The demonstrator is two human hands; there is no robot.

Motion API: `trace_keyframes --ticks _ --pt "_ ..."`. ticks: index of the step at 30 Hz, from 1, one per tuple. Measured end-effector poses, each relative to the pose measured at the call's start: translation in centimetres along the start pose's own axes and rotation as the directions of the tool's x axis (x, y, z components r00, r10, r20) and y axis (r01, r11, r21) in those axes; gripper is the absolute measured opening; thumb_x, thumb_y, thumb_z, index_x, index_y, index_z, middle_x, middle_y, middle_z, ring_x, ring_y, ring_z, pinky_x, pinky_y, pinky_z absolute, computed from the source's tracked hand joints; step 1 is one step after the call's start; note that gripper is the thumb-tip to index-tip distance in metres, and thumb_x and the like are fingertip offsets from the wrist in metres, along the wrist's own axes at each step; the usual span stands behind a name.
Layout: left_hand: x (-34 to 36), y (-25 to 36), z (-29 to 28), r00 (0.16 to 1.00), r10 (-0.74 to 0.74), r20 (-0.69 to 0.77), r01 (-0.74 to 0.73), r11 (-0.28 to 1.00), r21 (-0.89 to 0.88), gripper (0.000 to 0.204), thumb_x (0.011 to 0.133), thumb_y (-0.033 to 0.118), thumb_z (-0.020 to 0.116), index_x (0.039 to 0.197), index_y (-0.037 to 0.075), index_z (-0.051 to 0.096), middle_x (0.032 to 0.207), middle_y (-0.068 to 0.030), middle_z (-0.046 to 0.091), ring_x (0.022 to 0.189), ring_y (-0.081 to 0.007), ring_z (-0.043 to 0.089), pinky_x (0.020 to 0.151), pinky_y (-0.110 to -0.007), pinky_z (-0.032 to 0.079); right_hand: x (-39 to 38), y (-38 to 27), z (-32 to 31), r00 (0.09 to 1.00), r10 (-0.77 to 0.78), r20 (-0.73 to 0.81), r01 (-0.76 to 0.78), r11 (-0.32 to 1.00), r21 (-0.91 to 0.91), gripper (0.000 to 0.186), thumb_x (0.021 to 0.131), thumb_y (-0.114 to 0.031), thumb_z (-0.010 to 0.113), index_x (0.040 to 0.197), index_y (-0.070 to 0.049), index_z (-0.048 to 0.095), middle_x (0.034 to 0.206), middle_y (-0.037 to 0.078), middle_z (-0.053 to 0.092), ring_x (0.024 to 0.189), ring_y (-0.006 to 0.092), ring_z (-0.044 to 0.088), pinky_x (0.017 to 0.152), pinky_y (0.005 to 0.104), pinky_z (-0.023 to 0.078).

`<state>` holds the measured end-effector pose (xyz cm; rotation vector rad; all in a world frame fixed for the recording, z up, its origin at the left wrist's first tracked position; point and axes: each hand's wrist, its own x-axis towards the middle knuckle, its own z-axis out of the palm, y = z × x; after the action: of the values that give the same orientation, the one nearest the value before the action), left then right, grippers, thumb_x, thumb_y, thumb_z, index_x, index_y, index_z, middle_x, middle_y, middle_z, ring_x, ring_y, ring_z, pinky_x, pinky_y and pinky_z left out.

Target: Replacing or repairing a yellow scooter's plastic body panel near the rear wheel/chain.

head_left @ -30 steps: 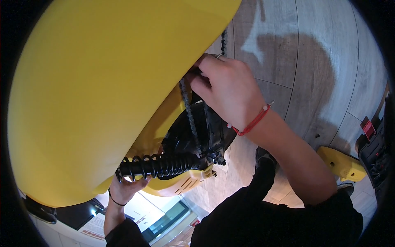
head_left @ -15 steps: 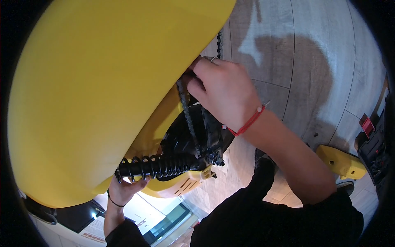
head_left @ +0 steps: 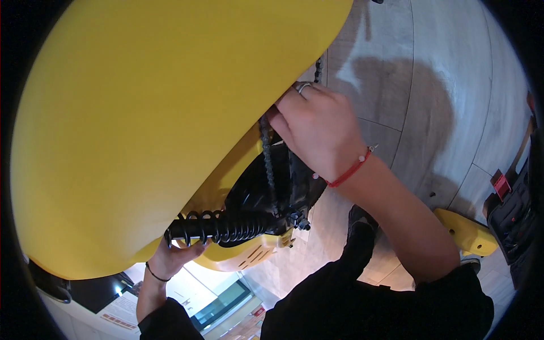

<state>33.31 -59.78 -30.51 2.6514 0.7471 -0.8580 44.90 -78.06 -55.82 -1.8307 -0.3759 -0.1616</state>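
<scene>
A smooth yellow panel (head_left: 147, 130) fills the left; by its lower edge, the left hand (head_left: 173, 258) is under one end of a black coil-spring shock absorber (head_left: 226, 226). Farther right, a dark chain (head_left: 268, 161) runs beside the right hand (head_left: 326, 127), its fingertips hidden behind the panel; I cannot tell either hand's grip.

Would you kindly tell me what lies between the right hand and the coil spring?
Between the right hand and the coil spring, the head view shows a dark chain and a glossy black panel.
</scene>
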Motion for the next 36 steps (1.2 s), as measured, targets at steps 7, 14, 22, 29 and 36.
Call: trace_keyframes --ticks 7,14,22,29,36 --pt "0.7 0.1 -0.1 0.991 0.136 0.002 -0.136 0.989 0.065 0.068 0.06 0.007 0.083 0.116 0.002 0.047 0.102 -0.0083 0.059 0.094 -0.0185 0.061 0.083 -0.033 0.051 -0.1 -0.4 0.8 0.999 -0.031 -0.042 0.031 0.999 0.013 0.016 0.076 -0.009 0.06 0.091 -0.003 0.058 0.076 0.014 0.061 0.076 0.0282 0.063 0.067 0.0373 0.052" --pt "0.7 0.6 0.8 0.999 -0.032 -0.012 0.03 0.987 -0.155 0.065 0.059 0.014 0.086 0.112 0.002 0.049 0.099 -0.006 0.06 0.092 -0.0166 0.059 0.08 -0.031 0.049 -0.4 -0.9 0.8 0.993 0.119 -0.021 -0.11 0.964 0.242 0.024 0.087 -0.004 0.053 0.11 -0.001 0.049 0.091 0.023 0.061 0.083 0.0421 0.057 0.071 0.0424 0.047" --pt "0.8 0.6 0.4 0.997 -0.043 0.062 0.05 0.992 -0.117 0.07 0.059 0.013 0.084 0.116 0.0 0.046 0.104 -0.0101 0.058 0.096 -0.0205 0.059 0.085 -0.034 0.048 -0.6 -1.9 0.7 0.978 0.208 -0.006 -0.205 0.97 0.129 0.019 0.087 -0.005 0.054 0.104 0.0 0.05 0.089 0.021 0.061 0.079 0.0401 0.059 0.069 0.045 0.047" --pt "1.1 1.2 0.1 0.989 -0.084 0.122 0.089 0.995 -0.038 0.072 0.061 0.017 0.084 0.119 0.0 0.046 0.106 -0.0118 0.059 0.101 -0.0233 0.059 0.092 -0.037 0.045 -0.8 -2.2 1.0 0.973 0.229 -0.027 -0.228 0.973 0.044 0.016 0.088 -0.011 0.054 0.099 0.0 0.051 0.085 0.022 0.061 0.077 0.0421 0.058 0.064 0.0504 0.045" --pt "1.3 1.9 0.0 0.973 -0.176 0.149 0.177 0.984 0.003 0.07 0.064 0.019 0.083 0.12 0.0 0.047 0.107 -0.0118 0.059 0.103 -0.0235 0.058 0.095 -0.038 0.043 -1.4 -1.6 1.3 0.979 0.181 -0.09 -0.169 0.978 0.122 0.013 0.089 -0.009 0.05 0.1 -0.001 0.05 0.086 0.022 0.062 0.077 0.0419 0.059 0.065 0.0491 0.045"
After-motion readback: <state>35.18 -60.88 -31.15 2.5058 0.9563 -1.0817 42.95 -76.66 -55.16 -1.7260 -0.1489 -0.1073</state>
